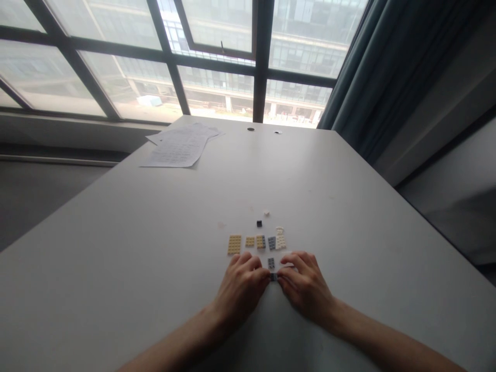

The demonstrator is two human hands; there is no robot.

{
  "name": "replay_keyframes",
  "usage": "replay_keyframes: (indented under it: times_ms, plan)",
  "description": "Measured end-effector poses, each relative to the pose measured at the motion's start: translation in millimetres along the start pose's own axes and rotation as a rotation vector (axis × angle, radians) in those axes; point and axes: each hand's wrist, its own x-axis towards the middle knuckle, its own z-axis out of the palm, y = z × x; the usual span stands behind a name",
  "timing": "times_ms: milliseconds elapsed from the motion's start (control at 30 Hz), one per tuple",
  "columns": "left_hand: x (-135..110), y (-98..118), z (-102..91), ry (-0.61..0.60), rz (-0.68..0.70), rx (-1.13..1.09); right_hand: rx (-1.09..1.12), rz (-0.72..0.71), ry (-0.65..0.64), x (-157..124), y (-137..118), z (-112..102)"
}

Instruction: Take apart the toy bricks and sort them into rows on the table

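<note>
Both hands rest low on the white table (116, 268), knuckles up, meeting at the centre. The left hand (241, 289) and the right hand (306, 287) each curl their fingers inward and pinch, from either side, a small dark grey brick piece (273, 277). Only a sliver of it shows between the fingertips; its shape, stud count and whether it is one part or two pressed together cannot be made out. The thumbs are tucked under and hidden.

Just at 12 o'clock from that pinch lies a small grey plate (271, 263), apart from the fingers but close. Farther toward 12 o'clock runs a row of flat studded plates: a larger tan plate (234, 244) at the 10 o'clock end, then a smaller tan plate (250, 241), a tan-and-grey pair (261, 241) whose join is blurred, a grey plate (272, 243), and a cream plate (280, 241) at the 1 o'clock end with a pale bit at its far edge that is too small to identify. Beyond the row sit a tiny black piece (259, 223) and a tiny pale piece (266, 212), well apart from the hands.

Far off at 11 o'clock, printed paper sheets (180, 147) overlap; their text is unreadable. Two small holes mark the table's far edge near the window (217, 67). A grey curtain (387, 67) hangs at 2 o'clock. Both forearms are cut off by the bottom frame.
</note>
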Motion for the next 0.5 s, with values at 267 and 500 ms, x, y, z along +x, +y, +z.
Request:
replay_keyframes:
  times_ms: [267,500]
  plan:
    - [9,-17,-20.6,0.139,0.017,0.004,0.011,0.016,0.044,5,9,-9]
    - [69,-60,-39.0,0.156,-0.115,0.087,0.040,0.141,0.135,50,38,-23]
